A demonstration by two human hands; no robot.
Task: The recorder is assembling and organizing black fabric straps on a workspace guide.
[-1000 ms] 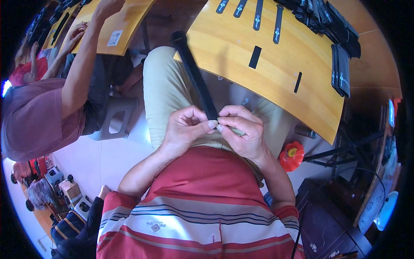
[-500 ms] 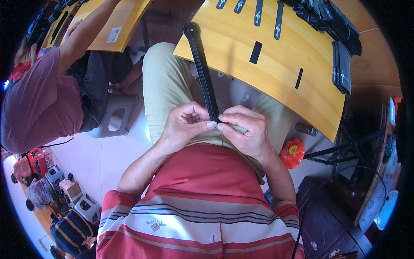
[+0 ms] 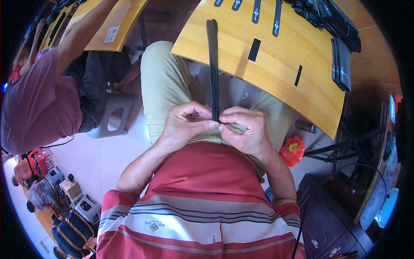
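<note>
Black strap [image 3: 214, 73] held by its near end, pointing forward.
Left hand [image 3: 185, 125] pinches that end between thumb and fingers; the strap's far tip, left of the bench [image 3: 276, 64] a second ago, now shows against its wood; right hand [image 3: 246, 128] pinches the same end.

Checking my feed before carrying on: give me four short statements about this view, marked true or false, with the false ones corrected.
1. The left hand and right hand meet at the near end of a black strap. True.
2. The strap's other end points toward the striped shirt. False: it points away from it.
3. Two short black pieces lie on the wooden table. True.
4. The red flower-shaped object sits on that table. False: it is off the table, beyond its edge.
</note>
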